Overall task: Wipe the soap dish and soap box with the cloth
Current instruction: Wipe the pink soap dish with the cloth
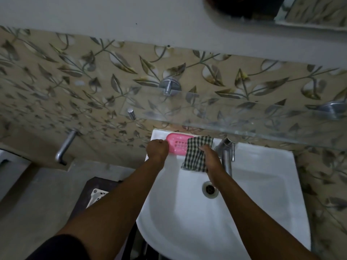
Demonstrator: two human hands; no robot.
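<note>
- My left hand (pixel 157 150) is closed on the left end of the pink slotted plastic soap dish (pixel 177 145), my fingers curled around its edge.
- The dish sits on the back left ledge of the white ceramic sink (pixel 262 184), beneath a clear glass shelf (pixel 244 117).
- My right hand (pixel 212 158) clutches the black-and-white checked cloth (pixel 197 152), fingers pressed together over it.
- The cloth covers the dish's right end, beside the chrome tap (pixel 226 154).

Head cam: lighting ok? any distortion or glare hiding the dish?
Head view: dim overall, arms underexposed; wide-angle bend curves the glass shelf and wall edges; no glare on the pink soap dish, though the checked cloth in the right hand covers its right end; left hand holds its left end.
</note>
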